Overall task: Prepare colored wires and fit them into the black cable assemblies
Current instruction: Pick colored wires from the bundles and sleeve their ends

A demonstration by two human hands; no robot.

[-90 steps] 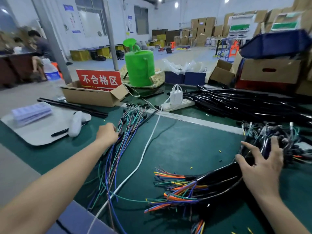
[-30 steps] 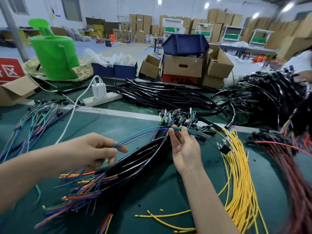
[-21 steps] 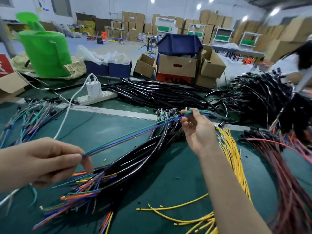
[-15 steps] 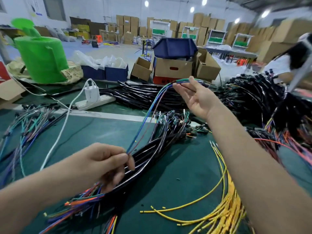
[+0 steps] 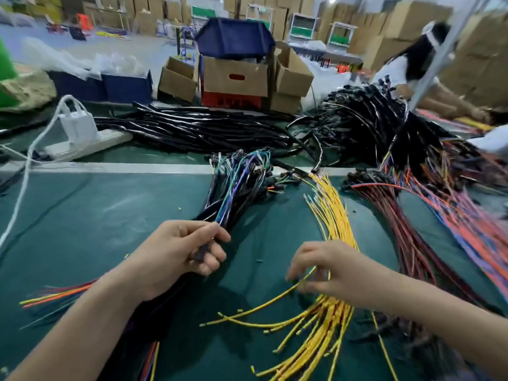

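Located black cable assemblies (image 5: pixel 217 204) as one bundle on the green mat (image 5: pixel 96 215), running from connector ends near the table seam (image 5: pixel 123 168) down under the left forearm. Noted thin blue, green and purple wires (image 5: pixel 233 185) lying along that bundle, near ends gathered in the left hand (image 5: pixel 178 254), fingers curled round them; cannot tell whether a black cable is also in that grip. Found right hand (image 5: pixel 338 273) low over the yellow wires (image 5: pixel 335 215), just right of the bundle, fingers bent down among the strands; too blurred to say whether one is pinched.

Judged as early-to-middle: collecting coloured strands per assembly, with none visibly seated in a connector. Judged yellow not yet joined to the held set. Saw loose coloured ends (image 5: pixel 55 295) fanning out lower left, suggesting some assemblies already carry wires.

Logged large remaining stock: red wires (image 5: pixel 398 229) and orange-blue wires (image 5: pixel 467 224) to the right, bare black cables (image 5: pixel 192 130) behind the seam, heaped black harnesses (image 5: pixel 357 125) rear right. Beyond: power strip (image 5: pixel 90 141), cardboard boxes (image 5: pixel 236 78).
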